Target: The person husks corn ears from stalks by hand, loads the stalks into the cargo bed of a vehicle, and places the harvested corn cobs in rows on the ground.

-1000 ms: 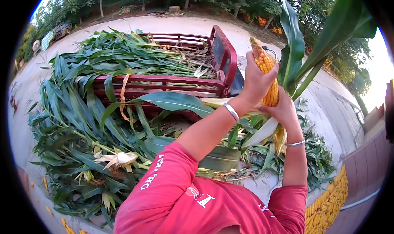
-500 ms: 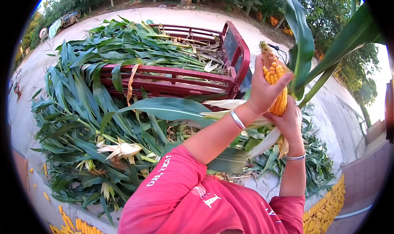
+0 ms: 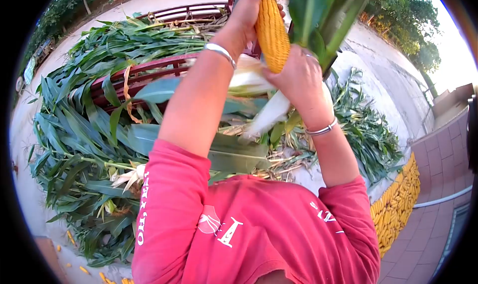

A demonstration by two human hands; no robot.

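Observation:
An ear of corn (image 3: 273, 35), its yellow kernels bare, is held up at the top middle of the head view. My left hand (image 3: 244, 22) wraps around its upper part, the thumb near the frame's top edge. At the lower end, my right hand (image 3: 301, 77) is closed around the base of the ear. Pale husk leaves (image 3: 271, 112) hang below, blurred. A green corn stalk (image 3: 343, 30) with broad leaves rises just beyond my right hand. Whether that hand grips the stalk too is hidden.
A red cart (image 3: 169, 65) heaped with corn stalks (image 3: 139, 40) stands ahead. More stalks (image 3: 74, 129) pile up at left, and another heap (image 3: 368, 124) lies at right. Yellow ears (image 3: 398, 204) are stacked along the right, beside tiled paving (image 3: 438, 164). Several loose ears (image 3: 83, 270) lie lower left.
Both hands and the ear have moved up and left in view, and the ear now shows more upright. My left hand has shifted around its upper end. The whole scene has shifted left.

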